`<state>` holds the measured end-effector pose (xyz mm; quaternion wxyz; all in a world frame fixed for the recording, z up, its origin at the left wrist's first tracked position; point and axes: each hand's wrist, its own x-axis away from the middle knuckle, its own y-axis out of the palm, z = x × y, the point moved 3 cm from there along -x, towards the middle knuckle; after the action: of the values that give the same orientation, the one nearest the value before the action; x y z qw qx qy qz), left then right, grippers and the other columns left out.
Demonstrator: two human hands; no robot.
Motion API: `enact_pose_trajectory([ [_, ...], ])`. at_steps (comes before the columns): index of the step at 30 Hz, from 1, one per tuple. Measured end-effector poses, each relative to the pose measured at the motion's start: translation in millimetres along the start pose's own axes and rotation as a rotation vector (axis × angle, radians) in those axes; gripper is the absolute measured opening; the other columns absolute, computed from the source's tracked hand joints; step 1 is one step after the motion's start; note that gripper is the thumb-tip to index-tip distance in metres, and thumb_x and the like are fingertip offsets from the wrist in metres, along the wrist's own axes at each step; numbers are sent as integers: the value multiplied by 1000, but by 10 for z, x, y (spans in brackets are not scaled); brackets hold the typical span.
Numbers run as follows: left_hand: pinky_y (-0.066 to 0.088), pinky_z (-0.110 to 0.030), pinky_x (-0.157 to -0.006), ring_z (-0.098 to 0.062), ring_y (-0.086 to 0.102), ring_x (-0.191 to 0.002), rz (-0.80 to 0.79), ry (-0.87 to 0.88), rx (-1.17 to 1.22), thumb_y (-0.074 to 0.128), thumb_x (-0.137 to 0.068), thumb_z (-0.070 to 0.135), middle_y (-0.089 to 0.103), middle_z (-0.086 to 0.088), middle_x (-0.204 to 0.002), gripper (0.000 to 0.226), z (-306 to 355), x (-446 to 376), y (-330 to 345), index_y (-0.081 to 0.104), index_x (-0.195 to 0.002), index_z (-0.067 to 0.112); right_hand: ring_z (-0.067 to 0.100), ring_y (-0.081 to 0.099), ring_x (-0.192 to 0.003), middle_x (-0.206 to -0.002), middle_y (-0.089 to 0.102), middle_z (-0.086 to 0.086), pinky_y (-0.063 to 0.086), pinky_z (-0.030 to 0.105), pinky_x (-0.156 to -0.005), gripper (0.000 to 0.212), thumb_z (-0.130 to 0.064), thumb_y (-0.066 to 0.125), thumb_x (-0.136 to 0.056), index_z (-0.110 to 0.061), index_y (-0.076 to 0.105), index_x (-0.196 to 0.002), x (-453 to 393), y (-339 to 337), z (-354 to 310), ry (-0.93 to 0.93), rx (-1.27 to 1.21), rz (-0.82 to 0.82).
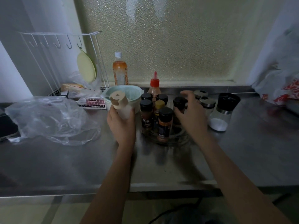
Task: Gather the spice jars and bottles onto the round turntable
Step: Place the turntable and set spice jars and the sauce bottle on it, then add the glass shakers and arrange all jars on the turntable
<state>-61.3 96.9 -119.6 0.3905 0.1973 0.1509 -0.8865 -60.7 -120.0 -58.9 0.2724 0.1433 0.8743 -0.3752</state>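
A clear round turntable (178,136) sits on the steel counter and holds several black-capped spice jars (165,123), a yellow-capped one (159,105) and a red-capped squeeze bottle (155,85). My left hand (121,125) grips a white jar with a tan lid (119,104), held just left of the turntable. My right hand (191,115) is wrapped around a black-capped jar (179,102) at the turntable's right side. Two silver-lidded glass jars (207,103) and a large black-lidded jar with white powder (224,110) stand on the counter to the right.
A pale green bowl (129,92) stands behind my left hand. An orange drink bottle (119,70) stands by the frosted window. A white wire rack (64,65) and crumpled clear plastic bag (48,120) fill the left. A red-and-white bag (286,92) lies far right.
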Motion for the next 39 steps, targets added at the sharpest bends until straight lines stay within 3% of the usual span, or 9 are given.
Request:
enact_pose_trajectory([
  [2,48,-47,-89,-28,57,-106,17,6,28,67,-74,48,62,-10,-115,59,75,22,-30,53,-119,11,8,51,-94,-117,63,6,36,22,-75,45,-19,64,-85,-17,43,-125,-11,50,-12,9,-37,-36],
  [15,53,-46,-82,-21,63,-99,83,83,36,69,-74,50,65,-1,-108,51,214,111,-115,54,-111,19,30,58,-105,-108,64,14,39,31,-80,33,-16,63,-84,-7,50,-112,252,291,13,189,30,-159],
  [21,50,-46,-81,-26,57,-96,114,162,63,66,-76,45,58,-3,-103,48,318,197,-185,51,-109,14,29,60,-105,-109,64,14,34,21,-74,38,-14,64,-83,-4,49,-116,363,302,-131,241,-47,-146],
  [23,47,-37,-78,-29,57,-93,123,191,53,64,-75,43,58,-10,-98,49,372,236,-197,52,-106,7,23,61,-100,-104,62,7,40,22,-75,40,-11,60,-84,-9,47,-122,382,123,-128,229,-163,12],
  [25,40,-27,-72,-31,56,-88,112,221,27,61,-74,44,58,-16,-93,52,418,280,-186,52,-101,0,22,56,-106,-114,59,8,42,24,-83,42,-13,59,-84,-11,46,-124,390,-193,-2,220,-170,337],
  [28,42,-34,-71,-26,52,-86,49,263,40,62,-73,44,54,-12,-91,51,453,347,-135,51,-99,2,30,44,-124,-135,48,14,36,40,-99,59,-24,63,-79,-11,40,-131,383,-604,386,347,76,662],
  [32,31,-22,-74,-23,43,-89,-14,432,66,59,-71,43,48,-13,-94,49,559,500,-78,40,-105,14,35,38,-133,-146,38,20,33,43,-106,87,-29,74,-75,-5,24,-143,256,-590,995,539,-17,419],
  [36,37,-26,-76,-23,41,-94,-235,707,64,52,-83,53,39,-4,-105,53,704,705,130,39,-111,10,34,49,-121,-134,49,20,40,35,-95,77,-26,76,-75,-5,33,-135,205,-393,1234,564,-183,258],
  [39,39,-27,-80,-21,40,-98,-374,690,42,58,-77,46,37,-4,-109,54,695,751,303,37,-114,14,34,51,-116,-128,51,19,38,31,-88,69,-22,76,-74,-4,37,-128,187,-362,1291,550,-233,281],
])
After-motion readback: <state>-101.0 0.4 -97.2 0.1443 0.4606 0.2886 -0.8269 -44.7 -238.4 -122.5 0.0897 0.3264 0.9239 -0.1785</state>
